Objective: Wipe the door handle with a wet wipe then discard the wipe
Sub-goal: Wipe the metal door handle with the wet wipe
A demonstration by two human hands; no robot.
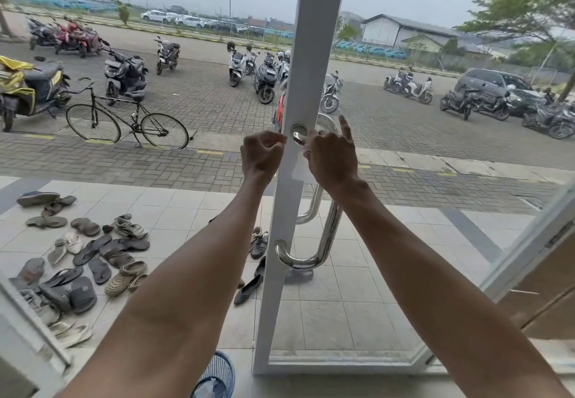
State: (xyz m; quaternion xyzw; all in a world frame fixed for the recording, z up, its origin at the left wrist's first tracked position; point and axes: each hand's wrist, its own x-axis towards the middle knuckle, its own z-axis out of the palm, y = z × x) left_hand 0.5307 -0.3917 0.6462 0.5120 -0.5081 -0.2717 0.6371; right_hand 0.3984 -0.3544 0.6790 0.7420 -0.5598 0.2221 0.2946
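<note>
Nearest is seen a blue bin (215, 377); door handle (330, 229) is gripped by right hand (331, 155) — left hand (263, 153) is curled against door frame (308, 55), contents indiscernible.

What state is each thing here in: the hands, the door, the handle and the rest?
Left hand: fingers curled at the door's edge, seemingly gripping it.
Right hand: curled round the handle's top, forefinger raised.
Handle: shiny, fixed upright.
Door: seemingly ajar.
Wipe: not visible.
Basket: upright, holding something pale.

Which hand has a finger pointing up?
The right hand, on the door handle: one finger points up; the left hand has every finger curled.
</note>
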